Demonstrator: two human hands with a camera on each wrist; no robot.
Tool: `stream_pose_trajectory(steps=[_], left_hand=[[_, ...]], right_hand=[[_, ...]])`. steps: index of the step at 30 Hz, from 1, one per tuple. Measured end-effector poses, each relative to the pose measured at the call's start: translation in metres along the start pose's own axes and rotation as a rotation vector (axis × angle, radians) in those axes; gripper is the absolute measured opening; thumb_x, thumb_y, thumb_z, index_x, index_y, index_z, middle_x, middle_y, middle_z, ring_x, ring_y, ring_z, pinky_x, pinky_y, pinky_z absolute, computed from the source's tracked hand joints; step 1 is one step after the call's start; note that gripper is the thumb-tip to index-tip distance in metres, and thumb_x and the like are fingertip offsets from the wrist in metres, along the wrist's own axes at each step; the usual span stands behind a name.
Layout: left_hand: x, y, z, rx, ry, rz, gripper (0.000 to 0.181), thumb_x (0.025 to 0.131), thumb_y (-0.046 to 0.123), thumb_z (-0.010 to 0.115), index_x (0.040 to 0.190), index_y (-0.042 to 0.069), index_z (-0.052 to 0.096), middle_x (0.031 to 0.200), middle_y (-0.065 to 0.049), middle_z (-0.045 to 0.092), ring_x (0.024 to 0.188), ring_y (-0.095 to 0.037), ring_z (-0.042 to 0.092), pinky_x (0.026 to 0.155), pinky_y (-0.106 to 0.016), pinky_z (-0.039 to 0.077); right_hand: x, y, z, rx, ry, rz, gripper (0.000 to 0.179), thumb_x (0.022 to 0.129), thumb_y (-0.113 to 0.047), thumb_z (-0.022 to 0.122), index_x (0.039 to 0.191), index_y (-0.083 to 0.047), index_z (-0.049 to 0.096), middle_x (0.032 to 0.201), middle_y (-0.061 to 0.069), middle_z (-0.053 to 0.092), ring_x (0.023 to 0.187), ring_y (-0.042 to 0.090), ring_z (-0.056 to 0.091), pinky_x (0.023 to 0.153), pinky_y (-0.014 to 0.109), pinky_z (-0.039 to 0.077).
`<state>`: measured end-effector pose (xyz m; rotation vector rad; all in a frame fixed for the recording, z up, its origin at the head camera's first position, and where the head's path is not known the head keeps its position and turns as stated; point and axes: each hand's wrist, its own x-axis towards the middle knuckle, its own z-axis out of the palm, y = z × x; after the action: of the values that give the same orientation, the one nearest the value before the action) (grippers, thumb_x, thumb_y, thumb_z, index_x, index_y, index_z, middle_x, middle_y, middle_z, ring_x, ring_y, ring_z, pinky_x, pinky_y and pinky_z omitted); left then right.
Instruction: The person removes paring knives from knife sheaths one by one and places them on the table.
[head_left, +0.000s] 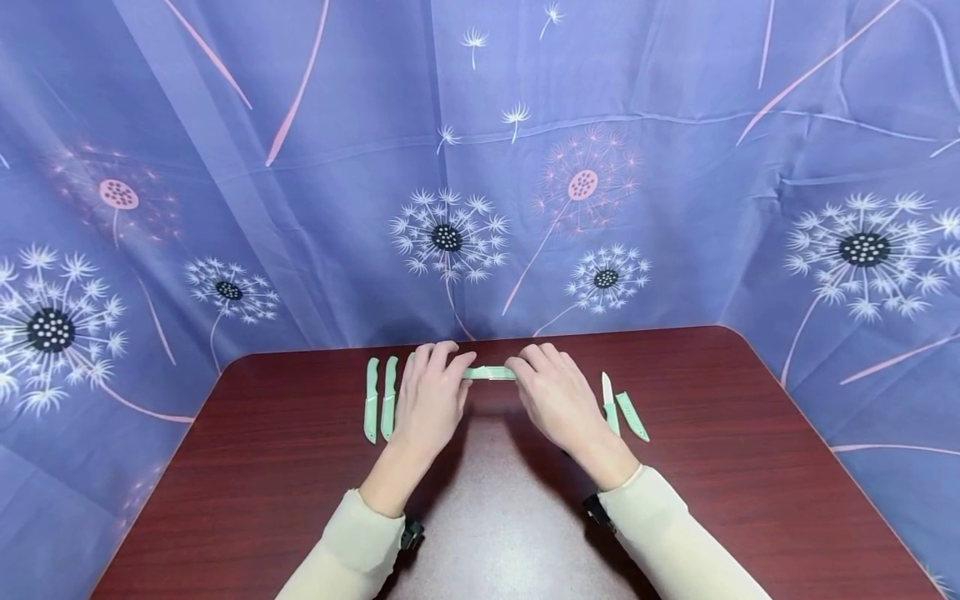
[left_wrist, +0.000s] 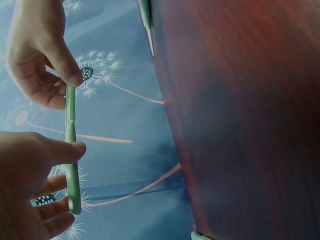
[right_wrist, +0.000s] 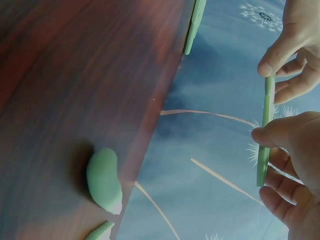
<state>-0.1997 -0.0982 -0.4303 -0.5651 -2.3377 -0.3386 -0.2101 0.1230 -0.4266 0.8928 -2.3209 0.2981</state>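
Both hands hold a light-green knife with its blade inside a matching green sheath, raised near the table's far edge. My left hand pinches the knife handle between thumb and fingers. Gripping the sheath at the opposite end is my right hand. Handle and sheath meet in one straight line, with no bare blade showing between them. Beyond the right hand lies an unsheathed knife with a white blade and green handle, partly hidden by that hand. Next to it is a loose green sheath.
Two sheathed green knives lie side by side left of the left hand. The reddish-brown wooden table ends at a blue dandelion-print curtain, which hangs behind it and along both sides.
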Motion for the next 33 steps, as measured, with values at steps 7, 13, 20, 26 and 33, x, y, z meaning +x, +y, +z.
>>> stream_pose_trajectory(steps=[7,13,20,26,33], left_hand=[[-0.004,0.001,0.004,0.008,-0.037,-0.001,0.038,0.084,0.007,0.089,0.12,0.013,0.079,0.12,-0.01,0.067,0.106,-0.035,0.062,0.085,-0.047,0.055],[-0.008,0.0,0.008,0.028,-0.024,0.015,0.034,0.084,0.009,0.089,0.117,0.013,0.08,0.11,-0.007,0.068,0.098,-0.033,0.062,0.081,-0.044,0.055],[-0.009,0.002,0.01,0.033,-0.005,0.033,0.025,0.088,0.01,0.086,0.113,0.013,0.081,0.103,-0.005,0.067,0.091,-0.031,0.062,0.083,-0.046,0.056],[-0.011,0.003,0.011,0.033,-0.009,0.031,0.02,0.089,0.009,0.086,0.108,0.013,0.082,0.1,-0.005,0.066,0.089,-0.03,0.061,0.081,-0.045,0.055],[-0.011,0.006,0.009,0.043,-0.027,0.024,0.018,0.089,0.007,0.085,0.105,0.012,0.081,0.098,-0.004,0.065,0.088,-0.03,0.059,0.078,-0.044,0.054]], right_hand=[[-0.003,0.0,0.006,0.038,0.022,-0.005,0.019,0.093,0.001,0.07,0.111,-0.005,0.072,0.108,0.011,0.064,0.107,0.036,0.06,0.087,0.049,0.053],[-0.006,0.0,0.01,0.032,0.022,-0.008,0.021,0.091,0.001,0.072,0.111,-0.006,0.072,0.113,0.013,0.064,0.111,0.037,0.059,0.092,0.05,0.052],[-0.006,0.001,0.011,0.04,0.011,-0.003,0.021,0.092,0.002,0.07,0.111,-0.005,0.071,0.116,0.014,0.063,0.113,0.038,0.058,0.095,0.05,0.052],[-0.008,0.002,0.014,0.052,0.017,-0.005,0.02,0.092,0.003,0.07,0.11,-0.005,0.071,0.115,0.014,0.064,0.112,0.038,0.059,0.094,0.049,0.053],[-0.008,0.001,0.014,0.059,-0.007,-0.006,0.021,0.093,0.003,0.07,0.112,-0.004,0.071,0.111,0.012,0.064,0.107,0.034,0.062,0.091,0.047,0.055]])
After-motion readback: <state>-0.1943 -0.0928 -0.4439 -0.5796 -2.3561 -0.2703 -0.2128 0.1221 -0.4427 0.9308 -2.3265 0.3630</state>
